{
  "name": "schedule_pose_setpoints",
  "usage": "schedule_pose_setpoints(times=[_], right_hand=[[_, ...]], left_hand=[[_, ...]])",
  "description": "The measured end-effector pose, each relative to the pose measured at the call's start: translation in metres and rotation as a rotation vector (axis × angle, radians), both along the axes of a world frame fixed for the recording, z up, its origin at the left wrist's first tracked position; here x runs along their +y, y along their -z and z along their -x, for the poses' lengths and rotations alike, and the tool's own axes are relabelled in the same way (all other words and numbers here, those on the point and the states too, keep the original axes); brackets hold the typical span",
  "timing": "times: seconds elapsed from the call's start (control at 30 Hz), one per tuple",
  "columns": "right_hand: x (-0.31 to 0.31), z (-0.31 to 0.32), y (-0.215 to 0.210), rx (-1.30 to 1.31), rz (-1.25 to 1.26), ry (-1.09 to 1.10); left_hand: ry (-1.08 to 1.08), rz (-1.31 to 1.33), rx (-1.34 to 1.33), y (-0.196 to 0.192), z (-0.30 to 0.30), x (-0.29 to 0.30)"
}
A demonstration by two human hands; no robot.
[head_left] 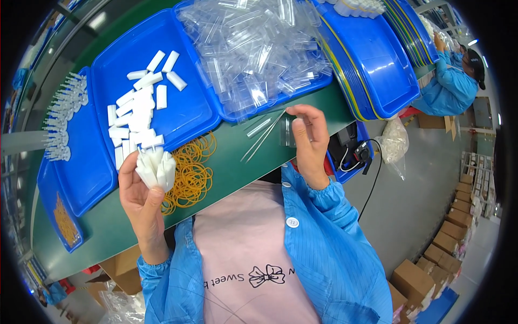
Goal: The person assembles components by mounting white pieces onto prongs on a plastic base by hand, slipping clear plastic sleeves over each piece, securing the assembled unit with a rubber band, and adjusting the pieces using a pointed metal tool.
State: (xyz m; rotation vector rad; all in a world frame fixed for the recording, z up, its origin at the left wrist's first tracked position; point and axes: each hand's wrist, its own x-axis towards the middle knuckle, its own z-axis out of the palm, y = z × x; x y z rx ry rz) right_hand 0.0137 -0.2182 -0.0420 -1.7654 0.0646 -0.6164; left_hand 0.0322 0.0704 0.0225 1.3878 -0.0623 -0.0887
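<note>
My left hand (pixel 141 197) is closed around a bundle of white plastic pieces (pixel 156 168), held upright over the front of the green table. My right hand (pixel 310 141) is half curled, with thumb and index finger apart. Its index fingertip is at the joined end of a pair of metal tweezers (pixel 264 137), whose tips point toward me and to the left. Beside the tweezers lies a short clear tube (pixel 259 128). Another clear piece (pixel 286 132) is partly covered by my right hand. A pile of yellow-orange rubber bands (pixel 189 175) lies just right of the bundle.
A blue tray (pixel 189 116) holds loose white pieces (pixel 137 110); another beside it is heaped with clear plastic tubes (pixel 253 48). White spiked parts (pixel 67 116) stand at the left. Stacked blue trays (pixel 377 70) are at the right. Beyond, a co-worker (pixel 450 81) wears blue.
</note>
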Motion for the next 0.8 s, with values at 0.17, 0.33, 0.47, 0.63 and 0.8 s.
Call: schedule_pose_setpoints(times=[0.17, 0.33, 0.47, 0.63, 0.8], right_hand=[[0.012, -0.007, -0.005, -0.046, -0.545, 0.008], [0.005, -0.011, -0.025, -0.119, -0.521, 0.051], [-0.010, 0.002, -0.062, 0.003, -0.570, -0.080], [0.005, 0.016, -0.074, 0.078, -0.655, -0.119], [0.032, 0.022, -0.082, 0.243, -0.760, -0.441]], left_hand=[[0.016, -0.006, -0.011, -0.002, 0.002, -0.001], [-0.012, 0.024, -0.015, -0.003, 0.003, 0.004], [0.066, 0.417, 0.193, 0.000, 0.002, 0.009], [0.085, 0.791, 0.445, 0.003, 0.009, -0.008], [0.085, 0.690, 0.541, 0.006, 0.012, -0.019]])
